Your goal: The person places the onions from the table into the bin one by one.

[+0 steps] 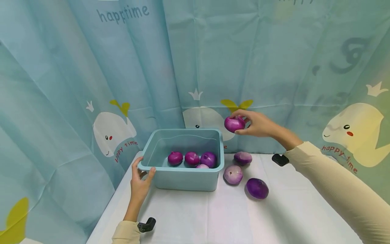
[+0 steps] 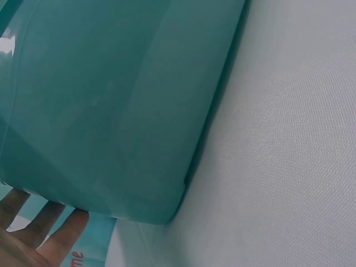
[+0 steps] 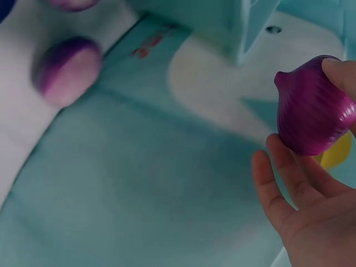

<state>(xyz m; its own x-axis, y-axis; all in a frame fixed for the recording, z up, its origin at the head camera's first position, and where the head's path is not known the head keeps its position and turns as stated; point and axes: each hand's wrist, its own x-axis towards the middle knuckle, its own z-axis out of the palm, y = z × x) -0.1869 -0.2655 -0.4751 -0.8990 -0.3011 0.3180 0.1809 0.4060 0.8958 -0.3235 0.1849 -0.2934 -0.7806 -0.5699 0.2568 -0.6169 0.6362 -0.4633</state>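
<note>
Up at the right of the blue-green plastic bin (image 1: pixel 186 179), my right hand (image 1: pixel 254 123) pinches a red onion (image 1: pixel 234 124) between thumb and fingers. In the right wrist view the onion (image 3: pixel 311 108) shows its pointed tip and glossy ribbed skin, with the thumb on top. My left hand (image 1: pixel 141 183) grips the bin's near left corner at the rim, its thumb at the front. In the left wrist view its fingers (image 2: pixel 67 233) lie against the end wall of the bin (image 2: pixel 111 111). Inside the bin rest several onions (image 1: pixel 192 158), one paler and partly hidden by the front wall.
Right of the bin, on the white-covered table (image 1: pixel 182 217), lie a purple-and-white onion (image 1: pixel 242 158), a pale pink one (image 1: pixel 233 175) and a dark purple one (image 1: pixel 257 188). A blue curtain (image 1: pixel 213 67) with whale prints hangs behind the bin and along the left.
</note>
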